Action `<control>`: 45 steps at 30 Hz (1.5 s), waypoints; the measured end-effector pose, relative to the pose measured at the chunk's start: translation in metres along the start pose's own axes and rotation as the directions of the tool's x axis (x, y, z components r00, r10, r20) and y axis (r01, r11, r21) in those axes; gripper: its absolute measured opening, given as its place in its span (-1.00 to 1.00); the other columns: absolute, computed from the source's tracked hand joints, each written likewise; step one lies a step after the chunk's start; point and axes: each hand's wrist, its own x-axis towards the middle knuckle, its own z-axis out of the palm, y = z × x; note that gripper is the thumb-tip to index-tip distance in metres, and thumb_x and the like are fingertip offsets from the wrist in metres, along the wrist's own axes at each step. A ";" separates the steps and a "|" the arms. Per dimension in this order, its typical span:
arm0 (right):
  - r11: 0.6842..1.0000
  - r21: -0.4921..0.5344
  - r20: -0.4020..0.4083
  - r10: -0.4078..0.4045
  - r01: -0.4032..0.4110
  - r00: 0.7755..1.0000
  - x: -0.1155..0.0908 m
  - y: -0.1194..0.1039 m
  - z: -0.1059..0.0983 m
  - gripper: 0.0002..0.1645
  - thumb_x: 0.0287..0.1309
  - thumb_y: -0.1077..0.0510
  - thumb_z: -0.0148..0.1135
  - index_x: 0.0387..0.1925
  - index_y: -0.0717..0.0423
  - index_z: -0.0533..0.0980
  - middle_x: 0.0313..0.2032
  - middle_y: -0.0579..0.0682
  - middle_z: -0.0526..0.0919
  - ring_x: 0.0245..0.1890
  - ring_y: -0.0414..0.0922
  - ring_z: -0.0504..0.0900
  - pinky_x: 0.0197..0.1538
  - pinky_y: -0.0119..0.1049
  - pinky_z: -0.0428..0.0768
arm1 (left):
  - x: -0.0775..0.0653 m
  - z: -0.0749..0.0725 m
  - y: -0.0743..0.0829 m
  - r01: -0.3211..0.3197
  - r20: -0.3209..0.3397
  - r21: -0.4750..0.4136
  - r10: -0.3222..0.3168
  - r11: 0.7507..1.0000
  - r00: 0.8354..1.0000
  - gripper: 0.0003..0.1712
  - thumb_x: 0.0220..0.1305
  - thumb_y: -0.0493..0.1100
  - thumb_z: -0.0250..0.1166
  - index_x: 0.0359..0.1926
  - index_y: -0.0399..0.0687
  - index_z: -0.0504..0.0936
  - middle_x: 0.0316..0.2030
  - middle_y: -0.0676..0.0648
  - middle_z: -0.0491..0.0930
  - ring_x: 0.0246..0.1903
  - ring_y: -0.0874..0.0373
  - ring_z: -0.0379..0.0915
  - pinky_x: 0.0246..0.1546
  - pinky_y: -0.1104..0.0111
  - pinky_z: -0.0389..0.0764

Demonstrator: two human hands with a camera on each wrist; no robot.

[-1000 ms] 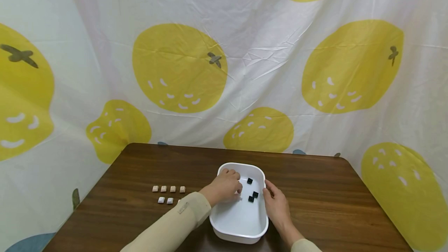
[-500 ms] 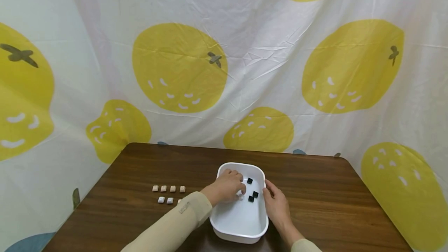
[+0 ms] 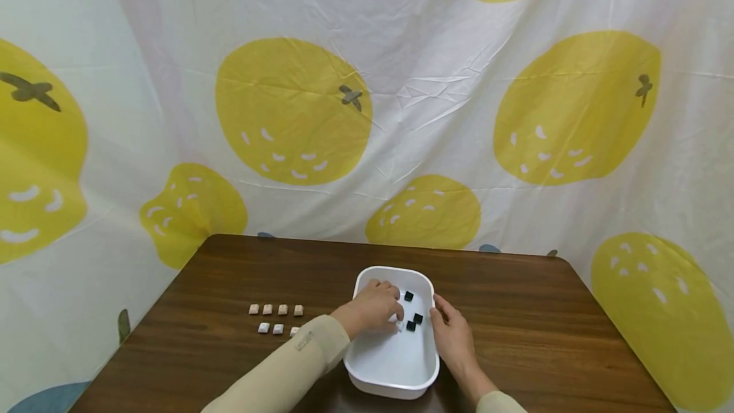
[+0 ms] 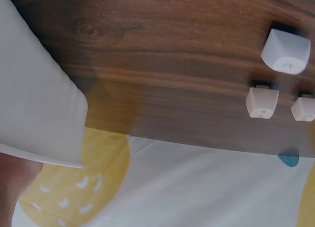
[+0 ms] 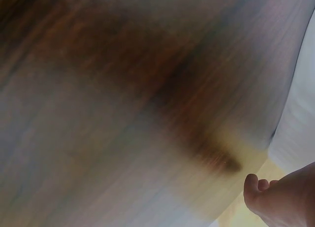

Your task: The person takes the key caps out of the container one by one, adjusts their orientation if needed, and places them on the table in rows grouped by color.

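Observation:
My left hand (image 3: 374, 306) reaches over the left rim into a white rectangular tub (image 3: 392, 362), its fingers curled downward. Small white keycaps (image 3: 399, 326) show right at those fingertips; the thumb is hidden, and I cannot tell whether a keycap is pinched. Beside them on the tub floor lie several black keycaps (image 3: 418, 318). On the tub's right side, my right hand (image 3: 453, 333) grips the wall, thumb at the rim and fingers along the outside. The left wrist view catches the tub's outer wall (image 4: 39, 89), and the right wrist view shows part of the right hand (image 5: 280, 195).
Left of the tub, pale keycaps (image 3: 283, 310) form a back row, with white ones (image 3: 264, 328) in a front row partly hidden by the left sleeve (image 3: 304, 355). The dark wooden table (image 3: 516, 311) ends at a lemon-print cloth (image 3: 424, 107).
My left hand has shifted slightly right inside the tub, and white keycaps have come into view under its fingers. The right hand and the tub stay nearly in place.

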 end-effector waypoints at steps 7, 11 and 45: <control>1.000 0.003 0.003 0.015 -0.015 1.000 0.000 -0.001 0.000 -0.49 0.44 0.14 0.00 0.33 0.25 0.40 0.24 0.31 0.48 0.26 0.22 0.44 0.26 0.12 0.40 | -0.008 -0.005 -0.007 0.017 -0.067 -0.061 -0.021 0.998 0.998 -0.80 0.17 0.15 0.41 -0.17 0.35 0.77 0.06 0.05 0.55 0.12 0.13 0.37 0.14 0.21 0.33; 1.000 0.009 0.004 0.029 -0.029 1.000 0.001 -0.002 0.000 -0.48 0.44 0.13 0.00 0.34 0.25 0.39 0.25 0.30 0.47 0.28 0.22 0.42 0.26 0.12 0.40 | -0.031 -0.017 -0.029 0.029 -0.147 -0.142 -0.050 0.989 0.988 -0.79 0.18 0.14 0.41 -0.19 0.27 0.75 0.12 -0.03 0.52 0.21 0.04 0.33 0.23 0.07 0.29; 0.999 0.004 0.016 0.044 -0.044 0.999 0.002 -0.001 0.000 -0.47 0.46 0.13 -0.03 0.35 0.25 0.37 0.27 0.30 0.45 0.30 0.22 0.38 0.29 0.11 0.37 | -0.240 0.036 -0.158 0.335 -0.060 -0.254 -0.361 0.907 0.931 -0.84 0.05 -0.05 0.52 -0.34 0.16 0.70 0.14 -0.32 0.47 0.23 -0.37 0.27 0.17 -0.37 0.15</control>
